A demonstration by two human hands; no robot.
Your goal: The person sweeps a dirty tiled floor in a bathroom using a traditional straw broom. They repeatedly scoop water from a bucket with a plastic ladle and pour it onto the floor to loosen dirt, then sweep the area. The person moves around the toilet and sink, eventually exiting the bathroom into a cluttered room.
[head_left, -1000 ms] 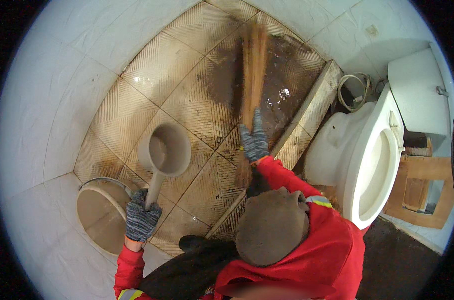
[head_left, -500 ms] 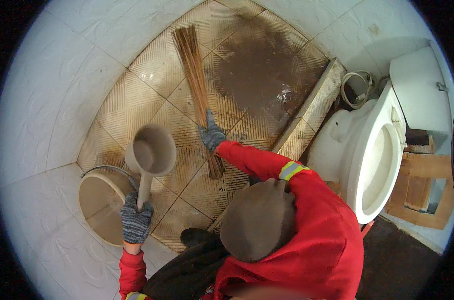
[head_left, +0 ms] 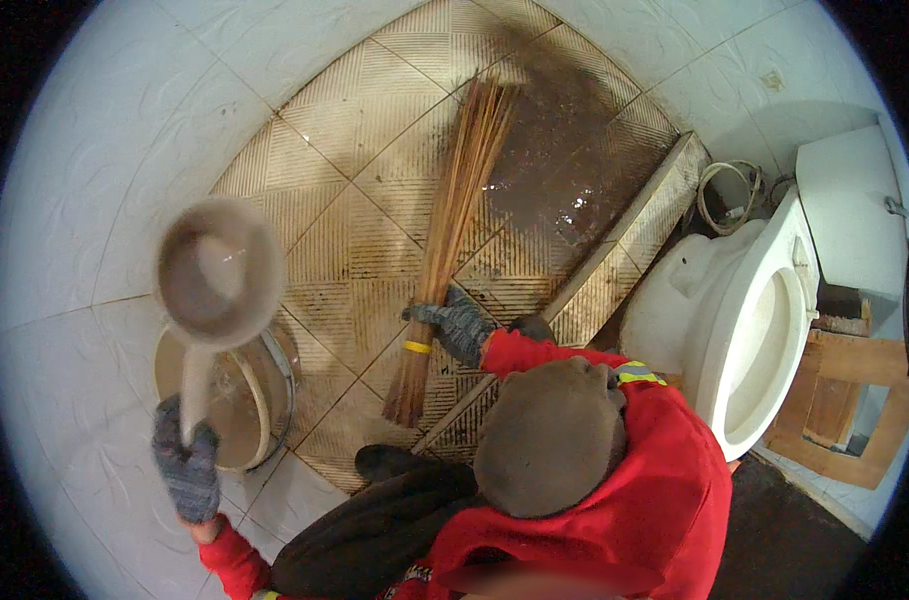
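My left hand point(head_left: 187, 465), in a grey knit glove, is closed around the handle of a beige dipper point(head_left: 219, 275). The dipper's round bowl points away from me, just beyond the beige bucket point(head_left: 239, 415), which the handle partly overlaps. A pale patch shows inside the bowl; whether it is water or glare is unclear. My gloved right hand point(head_left: 459, 325) grips a stick broom point(head_left: 464, 185) just above its yellow band. The bristles fan out toward the far wall, beside a dark wet patch point(head_left: 564, 160) on the ridged tile floor point(head_left: 374, 230).
At the right a white toilet point(head_left: 759, 340) stands behind a low tiled ledge point(head_left: 614, 265), with a coiled hose point(head_left: 724, 195) beyond it. Broken wooden panelling point(head_left: 839, 390) is at the far right. Tiled walls point(head_left: 84, 210) close in the left. A grey-brown cap point(head_left: 549, 440) covers part of the near floor.
The dipper has moved left, from beside the bucket to over its far side. The broom's bristles have swung right toward the dark patch, and my right hand has come nearer to me.
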